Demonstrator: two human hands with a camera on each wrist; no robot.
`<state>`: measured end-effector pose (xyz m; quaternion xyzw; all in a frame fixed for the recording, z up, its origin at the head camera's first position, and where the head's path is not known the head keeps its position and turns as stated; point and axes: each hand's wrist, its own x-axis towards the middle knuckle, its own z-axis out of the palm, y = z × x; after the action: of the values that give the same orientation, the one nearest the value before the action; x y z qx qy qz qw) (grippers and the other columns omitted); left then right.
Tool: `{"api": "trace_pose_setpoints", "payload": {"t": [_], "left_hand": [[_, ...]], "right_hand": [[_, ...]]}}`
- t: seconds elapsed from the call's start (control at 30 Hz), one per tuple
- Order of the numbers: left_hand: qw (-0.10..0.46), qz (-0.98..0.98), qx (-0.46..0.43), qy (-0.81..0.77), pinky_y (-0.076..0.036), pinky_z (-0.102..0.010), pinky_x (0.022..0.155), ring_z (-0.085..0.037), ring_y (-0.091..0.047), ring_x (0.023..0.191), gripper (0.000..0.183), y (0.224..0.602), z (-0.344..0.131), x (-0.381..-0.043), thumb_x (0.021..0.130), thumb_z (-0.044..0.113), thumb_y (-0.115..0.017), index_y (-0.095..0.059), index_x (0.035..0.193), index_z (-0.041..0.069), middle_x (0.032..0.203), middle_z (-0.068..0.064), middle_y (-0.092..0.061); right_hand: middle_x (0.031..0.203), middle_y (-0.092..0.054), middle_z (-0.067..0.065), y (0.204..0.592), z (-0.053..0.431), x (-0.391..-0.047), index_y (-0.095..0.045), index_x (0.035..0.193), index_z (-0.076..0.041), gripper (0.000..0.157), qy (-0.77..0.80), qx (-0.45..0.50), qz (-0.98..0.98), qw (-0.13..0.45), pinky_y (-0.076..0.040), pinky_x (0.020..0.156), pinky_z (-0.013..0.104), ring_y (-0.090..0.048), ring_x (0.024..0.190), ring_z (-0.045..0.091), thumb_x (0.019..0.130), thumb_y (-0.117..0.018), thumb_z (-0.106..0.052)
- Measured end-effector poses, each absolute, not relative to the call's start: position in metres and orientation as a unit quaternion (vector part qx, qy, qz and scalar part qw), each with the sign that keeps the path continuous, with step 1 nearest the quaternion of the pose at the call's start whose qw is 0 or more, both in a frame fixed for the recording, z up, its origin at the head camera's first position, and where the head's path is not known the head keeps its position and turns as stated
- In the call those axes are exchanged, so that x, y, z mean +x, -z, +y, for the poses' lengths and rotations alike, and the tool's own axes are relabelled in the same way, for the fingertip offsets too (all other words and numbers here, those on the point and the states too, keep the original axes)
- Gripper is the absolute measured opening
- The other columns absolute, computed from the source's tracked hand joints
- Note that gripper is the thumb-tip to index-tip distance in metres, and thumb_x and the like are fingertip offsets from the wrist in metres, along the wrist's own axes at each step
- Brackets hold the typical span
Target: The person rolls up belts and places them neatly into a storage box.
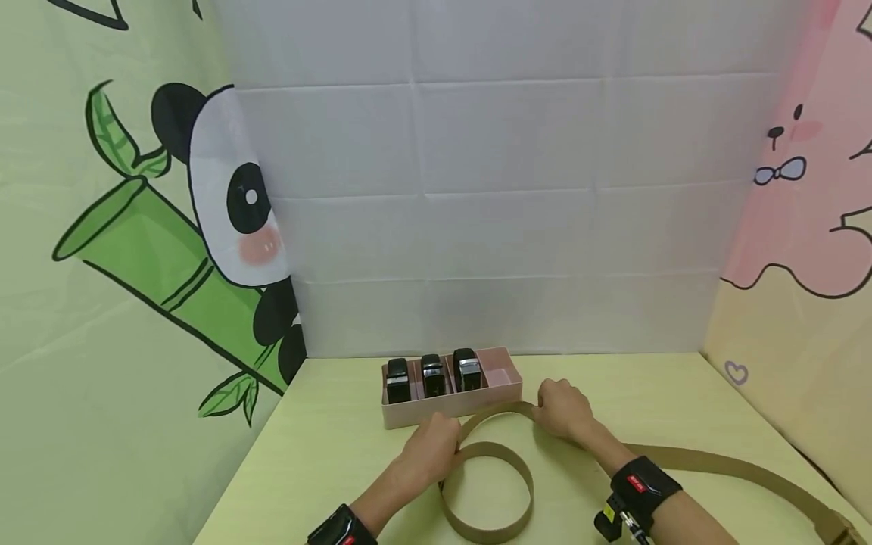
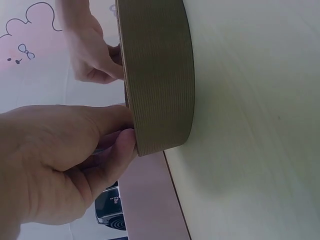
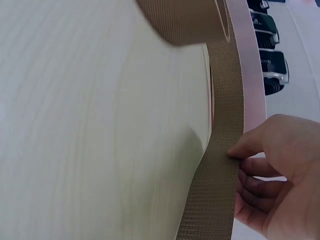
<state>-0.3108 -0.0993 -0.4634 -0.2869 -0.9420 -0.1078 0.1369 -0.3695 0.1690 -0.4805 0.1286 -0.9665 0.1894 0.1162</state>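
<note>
A tan ribbed webbing belt (image 1: 722,463) stands on its edge on the table, its near part wound into a loose loop (image 1: 524,499). My left hand (image 1: 431,450) pinches the belt's upper edge at the left of this loop; the left wrist view shows thumb and fingers at the band (image 2: 160,75). Farther along, my right hand (image 1: 564,409) holds the strap between thumb and fingers, seen in the right wrist view at the band's edge (image 3: 212,200). From there the strap runs right to a thicker end piece (image 1: 834,526) at the frame's lower corner.
Just behind the belt is a pink compartment box (image 1: 409,415). Three black rolled belts with buckles (image 1: 433,376) sit in it, and its right compartment (image 1: 500,367) holds none. A white sheet (image 1: 504,227) hangs behind the table, with printed cloth at both sides.
</note>
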Motion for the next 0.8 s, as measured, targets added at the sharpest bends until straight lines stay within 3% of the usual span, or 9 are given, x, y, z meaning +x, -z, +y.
{"api": "trace_pose_setpoints", "payload": {"t": [0.27, 0.4, 0.53, 0.67, 0.8], "left_hand": [[0.132, -0.942, -0.285, 0.116, -0.031, -0.012, 0.035, 0.003, -0.032, 0.040, 0.033, 0.465, -0.103, -0.313, 0.078, 0.010, -0.085, -0.065, 0.053, 0.015, 0.047, 0.013, -0.051], [0.136, -0.940, -0.293, 0.113, -0.033, -0.012, 0.036, 0.003, -0.034, 0.041, 0.033, 0.466, -0.103, -0.315, 0.078, 0.012, -0.086, -0.065, 0.053, 0.015, 0.047, 0.013, -0.053], [0.136, -0.939, -0.295, 0.114, -0.035, -0.011, 0.036, 0.003, -0.035, 0.042, 0.032, 0.465, -0.103, -0.315, 0.078, 0.013, -0.087, -0.066, 0.054, 0.015, 0.048, 0.012, -0.055], [0.140, -0.938, -0.297, 0.112, -0.035, -0.011, 0.037, 0.003, -0.036, 0.042, 0.032, 0.463, -0.102, -0.313, 0.078, 0.013, -0.087, -0.066, 0.054, 0.015, 0.048, 0.012, -0.055], [0.141, -0.937, -0.299, 0.110, -0.034, -0.011, 0.037, 0.002, -0.036, 0.043, 0.033, 0.462, -0.101, -0.313, 0.078, 0.013, -0.087, -0.065, 0.054, 0.016, 0.048, 0.013, -0.053]], "right_hand": [[0.048, -0.023, -0.012, 0.478, 0.179, -0.368, -0.036, 0.047, -0.020, 0.049, -0.183, 0.113, -0.971, 0.105, -0.019, 0.040, 0.023, -0.026, 0.044, 0.006, 0.082, -0.070, -0.009], [0.049, -0.036, -0.010, 0.476, 0.185, -0.360, -0.047, 0.052, -0.018, 0.042, -0.174, 0.139, -0.969, 0.109, -0.025, 0.041, 0.023, -0.033, 0.045, 0.007, 0.085, -0.072, -0.014], [0.063, -0.055, -0.002, 0.467, 0.202, -0.343, -0.060, 0.067, -0.012, 0.024, -0.157, 0.170, -0.965, 0.122, -0.034, 0.046, 0.026, -0.041, 0.053, 0.011, 0.087, -0.073, -0.015], [0.086, -0.070, 0.006, 0.457, 0.241, -0.319, -0.070, 0.086, -0.007, 0.006, -0.137, 0.196, -0.966, 0.102, -0.049, 0.056, 0.034, -0.059, 0.070, 0.017, 0.088, -0.071, -0.012], [0.104, -0.073, 0.015, 0.450, 0.303, -0.293, -0.072, 0.104, -0.001, 0.020, -0.118, 0.194, -0.973, 0.040, -0.056, 0.073, 0.049, -0.067, 0.092, 0.033, 0.085, -0.069, -0.007]]}}
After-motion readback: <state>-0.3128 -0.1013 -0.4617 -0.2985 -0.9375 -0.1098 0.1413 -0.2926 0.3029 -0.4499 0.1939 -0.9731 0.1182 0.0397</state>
